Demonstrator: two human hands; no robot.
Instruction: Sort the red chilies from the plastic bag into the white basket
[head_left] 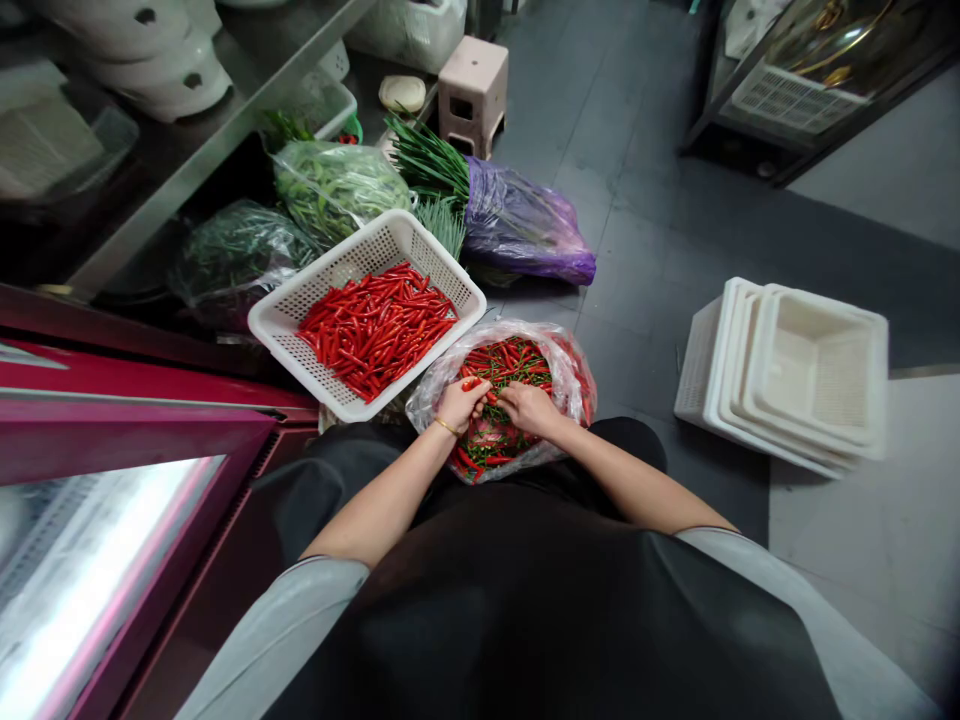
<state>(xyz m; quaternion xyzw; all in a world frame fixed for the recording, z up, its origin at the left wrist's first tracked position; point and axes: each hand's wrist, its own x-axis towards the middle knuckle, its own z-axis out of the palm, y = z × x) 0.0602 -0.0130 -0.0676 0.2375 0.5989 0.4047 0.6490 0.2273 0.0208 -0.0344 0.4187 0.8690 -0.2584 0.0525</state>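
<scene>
My left hand is closed in a pinch on a red chili pepper, above an open clear plastic bag. My right hand comes close from the other side, its fingertips pressed together near a green stem; what they grip is too small to make out. Inside the bag lie many red chilies with green stems. Beyond my left hand, a white perforated basket touches or nearly touches the bag and holds a heap of red chilies, mostly without green stems.
Bagged green vegetables and long green stalks in a purple bag lie behind the basket. A pink stool stands farther back. Nested white baskets are at right. A glass-fronted red cabinet and metal shelf bound the left.
</scene>
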